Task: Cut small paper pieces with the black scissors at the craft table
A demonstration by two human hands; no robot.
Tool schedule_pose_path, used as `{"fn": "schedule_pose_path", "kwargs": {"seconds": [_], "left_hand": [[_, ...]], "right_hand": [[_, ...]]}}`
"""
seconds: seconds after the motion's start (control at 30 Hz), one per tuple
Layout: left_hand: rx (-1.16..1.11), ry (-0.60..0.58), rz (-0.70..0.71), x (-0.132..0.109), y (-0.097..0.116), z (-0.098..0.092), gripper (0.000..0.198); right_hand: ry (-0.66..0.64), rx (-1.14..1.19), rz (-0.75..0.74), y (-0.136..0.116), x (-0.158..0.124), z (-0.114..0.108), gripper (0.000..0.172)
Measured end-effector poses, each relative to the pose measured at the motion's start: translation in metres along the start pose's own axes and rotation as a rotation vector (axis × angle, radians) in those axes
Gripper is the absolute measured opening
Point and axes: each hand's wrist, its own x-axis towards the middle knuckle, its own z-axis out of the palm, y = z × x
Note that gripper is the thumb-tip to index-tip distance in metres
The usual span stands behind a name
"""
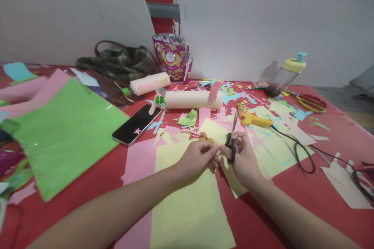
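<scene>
My right hand (244, 159) is closed around a pair of black-handled scissors (233, 149), their blades pointing up and away from me. Beside it, my left hand (198, 157) is closed in a pinch, its fingertips meeting my right fingertips. Whatever lies between those fingertips is too small to make out. Pale yellow paper (214, 130) shows just behind and under both hands. A larger yellow sheet (187, 210) lies beneath my left forearm, over a pink sheet (137, 186).
Behind my hands lie white paper-wrapped bottles (187, 100) with green caps. A phone (136, 124) and a green sheet (67, 128) are to the left. Rightward are a yellow glue gun (257, 120) with a black cord, red-handled scissors (312, 101) and a clear bottle (284, 76).
</scene>
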Motion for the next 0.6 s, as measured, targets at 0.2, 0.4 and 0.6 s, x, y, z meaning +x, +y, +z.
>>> {"fn": "schedule_pose_path", "kwargs": {"seconds": [0.2, 0.4, 0.6], "left_hand": [[0.110, 0.105, 0.108, 0.006, 0.014, -0.016, 0.026], [0.211, 0.255, 0.218, 0.016, 0.032, -0.040, 0.023], [0.246, 0.213, 0.264, 0.017, 0.047, -0.050, 0.023]], "right_hand": [[-0.118, 0.073, 0.068, 0.000, -0.001, 0.001, 0.024], [-0.332, 0.185, 0.277, -0.004, -0.008, 0.001, 0.017], [-0.489, 0.204, 0.405, -0.002, -0.008, -0.001, 0.021]]}}
